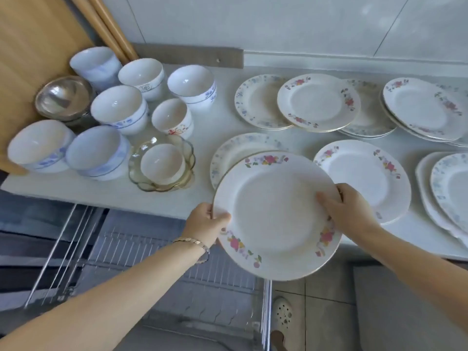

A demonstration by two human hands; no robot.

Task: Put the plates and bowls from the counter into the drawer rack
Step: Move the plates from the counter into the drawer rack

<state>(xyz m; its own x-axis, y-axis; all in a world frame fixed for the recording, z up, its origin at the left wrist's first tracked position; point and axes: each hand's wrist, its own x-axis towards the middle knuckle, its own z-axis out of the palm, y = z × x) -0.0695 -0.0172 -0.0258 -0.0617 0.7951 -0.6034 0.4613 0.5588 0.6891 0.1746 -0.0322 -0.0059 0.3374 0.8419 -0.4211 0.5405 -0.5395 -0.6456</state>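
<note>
A white plate with pink flowers (273,214) is held over the counter's front edge, above the open drawer rack (141,249). My left hand (206,221) grips its left rim, and my right hand (347,206) grips its right rim. Under it a blue-flowered plate (238,148) lies on the counter (101,191). More flowered plates (319,102) lie singly and in stacks across the right half. White bowls (119,110) with blue patterns cluster on the left, with a steel bowl (63,97) and a small bowl in a glass dish (162,163).
The wire rack in the drawer shows no dishes in its visible part. A wooden board (33,46) leans at the back left. A tiled wall runs behind the counter. A foot in a perforated slipper (282,315) stands on the floor beside the drawer.
</note>
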